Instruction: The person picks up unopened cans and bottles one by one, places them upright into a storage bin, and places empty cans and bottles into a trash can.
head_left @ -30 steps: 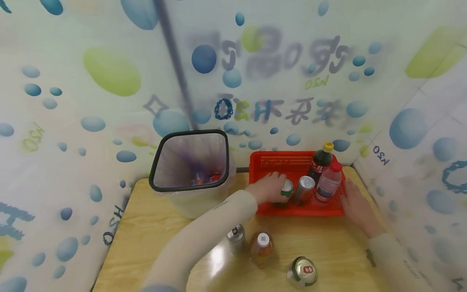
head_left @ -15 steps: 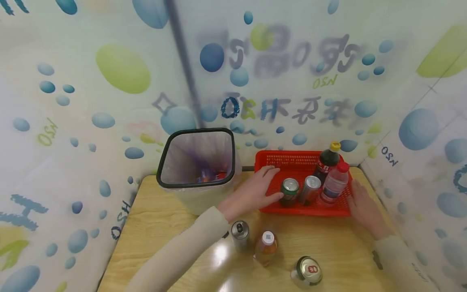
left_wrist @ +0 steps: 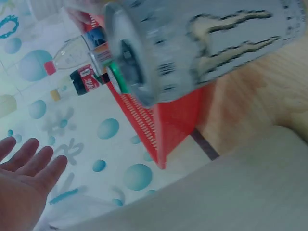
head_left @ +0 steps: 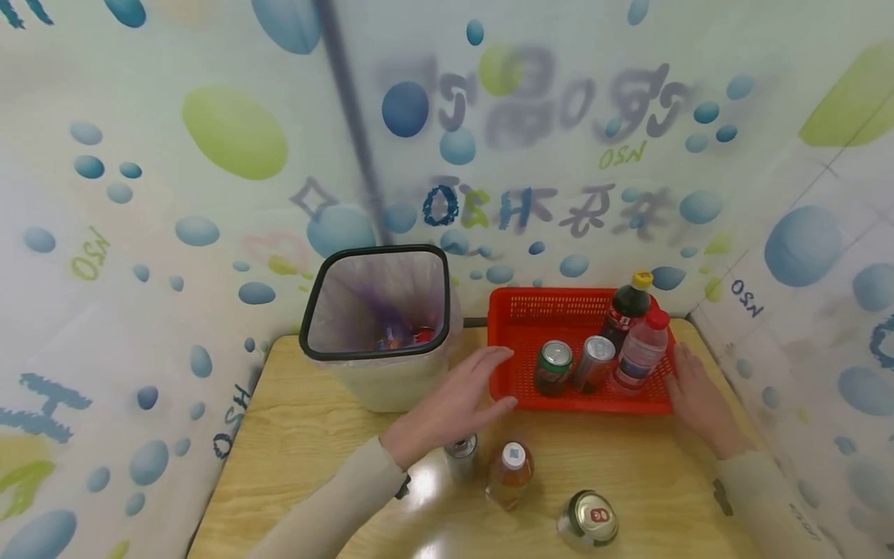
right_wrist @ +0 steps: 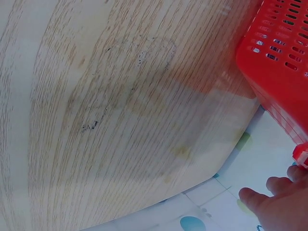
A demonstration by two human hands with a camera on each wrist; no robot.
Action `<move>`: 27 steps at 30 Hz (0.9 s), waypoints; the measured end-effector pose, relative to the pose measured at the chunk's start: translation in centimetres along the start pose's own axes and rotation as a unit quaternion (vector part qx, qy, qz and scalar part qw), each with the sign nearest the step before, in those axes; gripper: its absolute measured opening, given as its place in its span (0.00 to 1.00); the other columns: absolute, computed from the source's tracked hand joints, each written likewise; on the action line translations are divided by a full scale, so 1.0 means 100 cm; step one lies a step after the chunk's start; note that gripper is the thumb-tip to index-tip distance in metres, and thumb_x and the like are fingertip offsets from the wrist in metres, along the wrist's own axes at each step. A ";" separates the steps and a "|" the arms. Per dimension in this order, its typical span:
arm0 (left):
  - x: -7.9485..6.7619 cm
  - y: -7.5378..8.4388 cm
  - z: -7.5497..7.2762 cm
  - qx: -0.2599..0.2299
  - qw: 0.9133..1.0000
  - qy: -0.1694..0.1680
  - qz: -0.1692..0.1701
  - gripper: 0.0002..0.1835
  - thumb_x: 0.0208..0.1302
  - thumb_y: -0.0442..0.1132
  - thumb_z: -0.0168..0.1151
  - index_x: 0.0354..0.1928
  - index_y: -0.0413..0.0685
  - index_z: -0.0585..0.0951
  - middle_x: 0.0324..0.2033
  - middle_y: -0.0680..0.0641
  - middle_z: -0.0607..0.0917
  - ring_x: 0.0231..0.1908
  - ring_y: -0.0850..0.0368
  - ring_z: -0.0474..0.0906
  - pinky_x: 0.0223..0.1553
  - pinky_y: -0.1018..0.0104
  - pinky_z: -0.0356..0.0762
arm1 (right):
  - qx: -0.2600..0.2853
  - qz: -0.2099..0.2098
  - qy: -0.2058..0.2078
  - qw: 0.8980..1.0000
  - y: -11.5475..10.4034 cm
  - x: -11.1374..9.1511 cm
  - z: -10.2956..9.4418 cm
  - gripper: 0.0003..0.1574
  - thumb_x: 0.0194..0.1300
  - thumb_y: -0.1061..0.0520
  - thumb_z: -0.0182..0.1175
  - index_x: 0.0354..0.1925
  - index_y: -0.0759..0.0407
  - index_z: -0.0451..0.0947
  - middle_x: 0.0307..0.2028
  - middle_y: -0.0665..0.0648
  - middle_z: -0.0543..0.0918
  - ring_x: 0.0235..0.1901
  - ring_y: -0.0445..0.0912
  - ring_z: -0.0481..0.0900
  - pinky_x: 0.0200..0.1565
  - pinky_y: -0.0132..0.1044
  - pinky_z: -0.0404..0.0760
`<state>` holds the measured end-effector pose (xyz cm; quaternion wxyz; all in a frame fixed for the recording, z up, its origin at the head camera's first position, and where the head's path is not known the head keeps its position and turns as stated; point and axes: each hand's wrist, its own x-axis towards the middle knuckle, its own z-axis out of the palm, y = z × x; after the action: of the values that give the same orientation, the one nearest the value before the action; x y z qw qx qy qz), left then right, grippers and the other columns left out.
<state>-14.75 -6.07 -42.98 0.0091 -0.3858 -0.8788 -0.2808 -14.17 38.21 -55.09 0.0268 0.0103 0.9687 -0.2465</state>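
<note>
My left hand (head_left: pixel 454 396), fingers spread and holding nothing, hovers over the table just left of the red basket (head_left: pixel 517 400). My right hand (head_left: pixel 705 407) lies along the basket's right side with its fingers at the rim, fairly straight. Inside the basket stand a green-rimmed can (head_left: pixel 554 369), a silver can (head_left: pixel 595 365), a cola bottle (head_left: pixel 626 310) with a yellow cap and a clear bottle (head_left: pixel 641 357) with a red cap. Close below the left wrist, a silver-white can (head_left: pixel 461 460) stands partly hidden; its claw-mark logo fills the top of the left wrist view.
A lined bin (head_left: pixel 377 252) with a black rim stands left of the basket, some drink containers inside. Toward the front of the wooden table (head_left: pixel 279 466) are an amber drink bottle (head_left: pixel 510 475) with a white cap and a green-and-gold can (head_left: pixel 589 520). Patterned walls enclose the back and sides.
My left hand has let go of the green-rimmed can in the basket and drawn back left and toward me. My right hand has stayed at the basket's right side.
</note>
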 end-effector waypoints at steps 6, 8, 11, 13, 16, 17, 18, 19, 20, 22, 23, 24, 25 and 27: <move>-0.026 -0.015 0.009 -0.038 0.999 0.010 -0.008 0.35 0.74 0.55 0.61 0.76 0.47 0.66 0.73 0.48 0.70 0.72 0.53 0.66 0.72 0.52 0.66 | -0.004 0.000 0.002 1.000 0.002 0.001 0.001 0.44 0.84 0.49 0.36 0.80 0.71 0.30 0.77 0.80 0.39 0.76 0.75 0.39 0.71 0.72 0.45; -0.035 -0.019 0.014 -0.057 0.998 0.012 -0.018 0.35 0.75 0.55 0.60 0.76 0.46 0.66 0.73 0.48 0.69 0.73 0.52 0.64 0.72 0.50 0.65 | -0.004 -0.003 0.003 1.000 0.003 0.000 0.001 0.44 0.84 0.49 0.36 0.80 0.72 0.30 0.77 0.80 0.39 0.76 0.75 0.38 0.71 0.71 0.45; -0.048 -0.024 0.023 -0.080 0.996 0.023 -0.028 0.35 0.75 0.54 0.60 0.76 0.45 0.65 0.74 0.46 0.68 0.73 0.50 0.64 0.71 0.46 0.65 | -0.001 -0.004 0.004 1.000 0.002 0.000 0.001 0.44 0.84 0.48 0.36 0.80 0.72 0.30 0.77 0.80 0.39 0.76 0.75 0.38 0.71 0.71 0.45; -0.056 -0.027 0.029 -0.088 0.995 0.030 -0.035 0.36 0.75 0.53 0.61 0.77 0.45 0.65 0.75 0.45 0.67 0.73 0.49 0.64 0.71 0.46 0.65 | 0.000 -0.003 0.003 1.000 0.002 0.000 0.001 0.44 0.84 0.48 0.36 0.80 0.72 0.30 0.77 0.80 0.39 0.76 0.75 0.38 0.71 0.71 0.45; -0.065 -0.033 0.037 -0.097 0.993 0.038 -0.050 0.36 0.74 0.53 0.62 0.77 0.48 0.64 0.75 0.46 0.66 0.74 0.49 0.64 0.71 0.45 0.66 | 0.000 -0.001 0.003 1.000 0.002 -0.001 0.001 0.45 0.84 0.47 0.35 0.80 0.71 0.30 0.77 0.80 0.39 0.76 0.76 0.40 0.71 0.71 0.44; -0.067 -0.034 0.040 -0.099 0.993 0.039 -0.058 0.37 0.74 0.53 0.63 0.77 0.48 0.64 0.76 0.46 0.66 0.74 0.48 0.64 0.71 0.45 0.65 | 0.001 0.000 0.003 1.000 0.002 0.000 0.002 0.45 0.84 0.46 0.35 0.80 0.71 0.29 0.77 0.80 0.39 0.76 0.76 0.40 0.71 0.71 0.44; -0.070 -0.036 0.042 -0.100 0.992 0.040 -0.066 0.37 0.74 0.53 0.63 0.77 0.47 0.64 0.75 0.47 0.66 0.74 0.48 0.64 0.71 0.44 0.65 | 0.001 0.001 0.002 1.000 0.002 0.000 0.002 0.45 0.84 0.46 0.35 0.80 0.71 0.29 0.77 0.80 0.39 0.76 0.76 0.39 0.71 0.71 0.44; -0.072 -0.037 0.044 -0.104 0.991 0.039 -0.074 0.37 0.73 0.53 0.63 0.77 0.47 0.64 0.75 0.46 0.66 0.74 0.48 0.64 0.71 0.44 0.65 | 0.001 0.004 0.003 1.000 0.001 0.000 0.002 0.45 0.84 0.45 0.35 0.80 0.71 0.29 0.77 0.80 0.39 0.76 0.76 0.40 0.71 0.72 0.44; -0.075 -0.038 0.045 -0.108 0.990 0.039 -0.080 0.37 0.73 0.52 0.64 0.77 0.46 0.64 0.75 0.45 0.67 0.74 0.47 0.64 0.71 0.43 0.65 | 0.001 0.005 0.003 1.000 0.001 0.000 0.002 0.46 0.84 0.45 0.35 0.80 0.71 0.29 0.77 0.80 0.39 0.76 0.76 0.40 0.71 0.72 0.44; -0.079 -0.040 0.048 -0.114 0.988 0.038 -0.095 0.38 0.71 0.52 0.66 0.76 0.44 0.65 0.74 0.43 0.68 0.74 0.45 0.64 0.71 0.42 0.65 | 0.002 0.009 0.003 1.000 0.001 0.000 0.003 0.46 0.84 0.44 0.35 0.80 0.71 0.30 0.77 0.80 0.39 0.76 0.76 0.39 0.71 0.72 0.45; -0.080 -0.041 0.050 -0.118 0.987 0.038 -0.099 0.39 0.70 0.51 0.67 0.76 0.43 0.65 0.74 0.42 0.68 0.73 0.44 0.64 0.71 0.41 0.64 | 0.003 0.009 0.004 1.000 0.001 0.000 0.003 0.46 0.84 0.43 0.35 0.80 0.71 0.30 0.77 0.80 0.39 0.75 0.76 0.39 0.71 0.72 0.45; -0.081 -0.042 0.051 -0.119 0.987 0.037 -0.103 0.39 0.69 0.50 0.68 0.76 0.43 0.66 0.74 0.42 0.69 0.73 0.44 0.64 0.70 0.41 0.64 | 0.005 0.011 0.005 1.000 0.001 0.000 0.003 0.47 0.84 0.43 0.35 0.80 0.71 0.30 0.77 0.80 0.39 0.75 0.76 0.39 0.71 0.72 0.45; -0.083 -0.042 0.052 -0.122 0.986 0.037 -0.107 0.40 0.68 0.49 0.69 0.76 0.42 0.66 0.73 0.42 0.69 0.73 0.44 0.64 0.71 0.41 0.64 | 0.006 0.011 0.007 1.000 0.000 0.000 0.003 0.47 0.84 0.43 0.35 0.80 0.71 0.31 0.77 0.80 0.39 0.75 0.76 0.39 0.71 0.73 0.45; -0.085 -0.044 0.055 -0.123 0.986 0.039 -0.107 0.41 0.66 0.48 0.72 0.75 0.41 0.66 0.73 0.42 0.70 0.73 0.44 0.65 0.70 0.42 0.65 | 0.008 0.013 0.009 1.000 0.000 0.000 0.003 0.47 0.84 0.43 0.35 0.80 0.71 0.31 0.77 0.80 0.38 0.75 0.76 0.39 0.70 0.73 0.45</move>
<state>-10.70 -11.39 -51.74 -0.0344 -0.2760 -0.8728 -0.4011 -14.17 38.05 -55.36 0.0214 0.0249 0.9667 -0.2536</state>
